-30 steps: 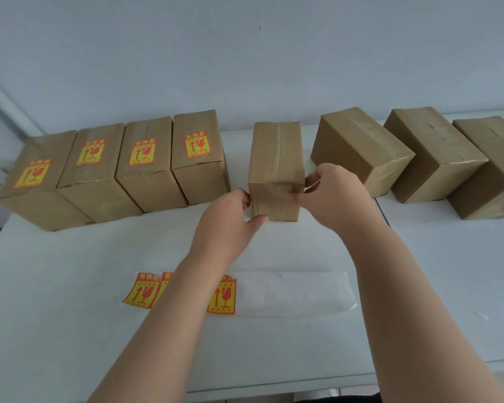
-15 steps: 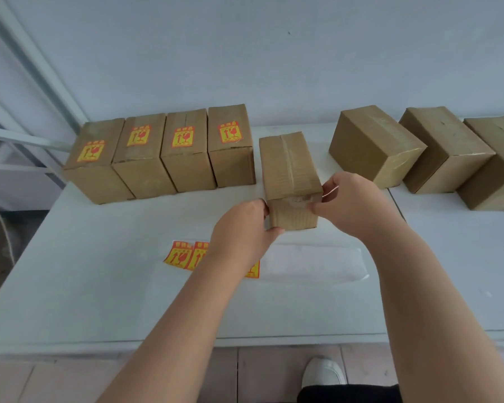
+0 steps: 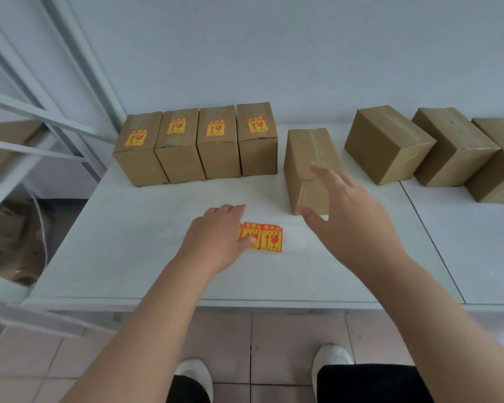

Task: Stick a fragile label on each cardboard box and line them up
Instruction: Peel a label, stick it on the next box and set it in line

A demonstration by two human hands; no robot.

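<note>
Several cardboard boxes with yellow-and-red fragile labels (image 3: 215, 129) stand in a row (image 3: 198, 146) at the back left of the white table (image 3: 128, 257). An unlabelled box (image 3: 306, 152) stands alone in the middle. My right hand (image 3: 344, 210) hovers open just in front of it, fingers spread, holding nothing. My left hand (image 3: 216, 237) lies flat on the strip of fragile labels (image 3: 269, 238) near the table's front, its thumb on a label. The strip's white backing (image 3: 300, 239) runs to the right under my right hand.
Three more unlabelled boxes (image 3: 387, 144) stand askew at the back right, the last one across a seam onto a second table (image 3: 477, 257). A grey metal shelf frame (image 3: 41, 117) with cardboard stands to the left. The wall is close behind the boxes.
Both hands have let go of the middle box, which now stands on the table. My left hand has dropped onto the label strip; my right hand has opened and drawn back.
</note>
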